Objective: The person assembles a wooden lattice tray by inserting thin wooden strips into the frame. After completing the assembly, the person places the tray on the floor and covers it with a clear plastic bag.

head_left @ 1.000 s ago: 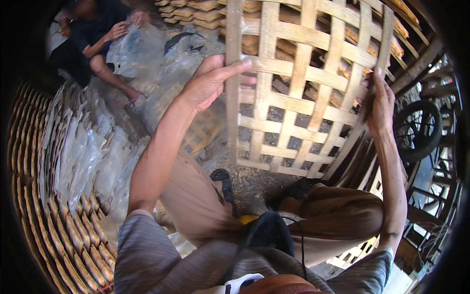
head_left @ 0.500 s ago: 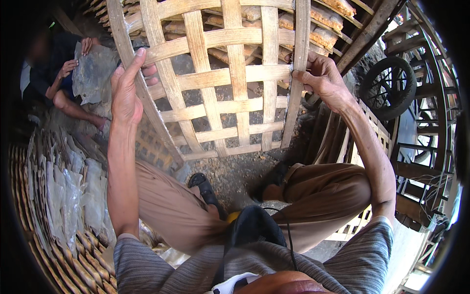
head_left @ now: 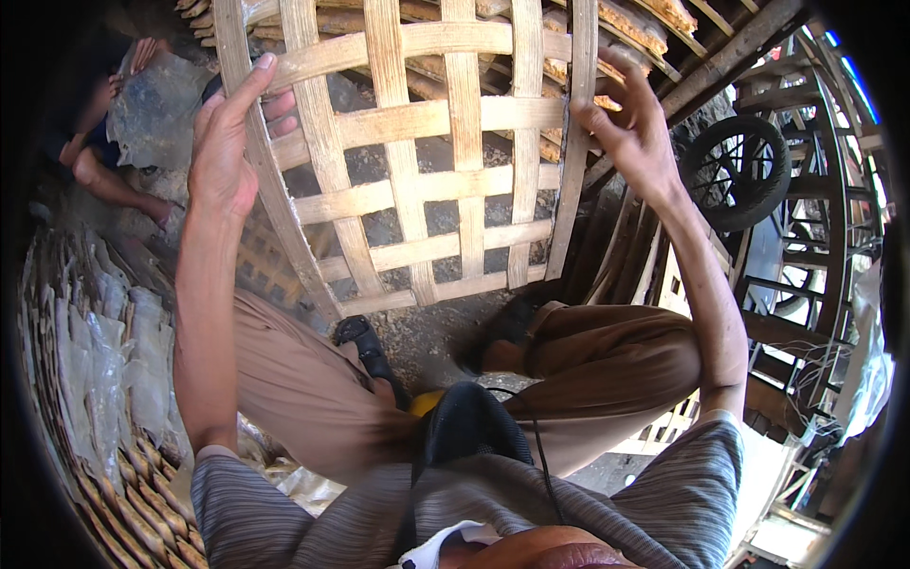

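A woven bamboo drying rack (head_left: 438, 123) with flat side rails is held up before me, tilted, its lower end above the floor. My left hand (head_left: 227, 152) is closed round the left rail, thumb in front and fingertips showing through the lattice. At the right rail, my right hand (head_left: 633, 133) keeps a looser hold: the thumb lies on the rail and the bent fingers are spread at its outer side. The rack's top runs out of view.
Layered stacks of racks (head_left: 104, 351) stand at my left. Behind the held rack are more loaded racks (head_left: 645, 28). Another person's hand (head_left: 142, 52) holds a greyish sheet (head_left: 156, 109) at far left. A black spoked wheel (head_left: 737, 174) is at right, beside wooden framing.
In the picture, the rack and my hands sit slightly further left and higher. The fingers of my right hand have spread and loosened on the rail; my left hand keeps its grip.
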The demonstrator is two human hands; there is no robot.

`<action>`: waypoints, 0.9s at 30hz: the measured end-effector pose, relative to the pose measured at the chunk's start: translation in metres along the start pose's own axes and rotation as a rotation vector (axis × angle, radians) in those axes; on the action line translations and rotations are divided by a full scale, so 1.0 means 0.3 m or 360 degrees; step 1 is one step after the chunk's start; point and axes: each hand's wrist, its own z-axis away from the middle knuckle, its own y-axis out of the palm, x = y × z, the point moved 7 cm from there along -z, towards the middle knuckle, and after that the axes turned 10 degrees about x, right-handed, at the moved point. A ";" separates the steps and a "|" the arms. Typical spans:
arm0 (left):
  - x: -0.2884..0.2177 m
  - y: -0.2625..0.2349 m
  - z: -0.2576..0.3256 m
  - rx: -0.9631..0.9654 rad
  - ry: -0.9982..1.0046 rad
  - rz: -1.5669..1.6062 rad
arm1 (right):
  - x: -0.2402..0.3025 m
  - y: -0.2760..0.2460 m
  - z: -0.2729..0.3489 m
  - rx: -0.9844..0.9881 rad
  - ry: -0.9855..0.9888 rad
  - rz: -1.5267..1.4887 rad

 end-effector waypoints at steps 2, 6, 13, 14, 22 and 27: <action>-0.008 -0.011 0.006 -0.0011 -0.0002 -0.0005 | 0.040 -0.009 0.009 -0.0017 -0.0193 0.0526; -0.028 0.007 0.014 0.0028 0.0014 -0.0086 | 0.061 -0.001 0.013 0.0204 -0.0258 0.1252; -0.031 0.046 0.026 0.0180 -0.0005 -0.0281 | 0.087 0.081 0.019 0.0670 -0.0408 0.1323; -0.039 0.061 0.032 0.0215 0.0001 -0.0300 | 0.089 0.089 0.014 0.0724 -0.0399 0.1272; -0.041 0.091 0.043 0.0233 -0.0003 -0.0320 | 0.062 0.118 0.024 0.0737 -0.0468 0.0868; -0.025 0.073 0.028 0.0204 0.0025 -0.0274 | 0.064 0.131 0.025 0.0643 -0.0414 0.1127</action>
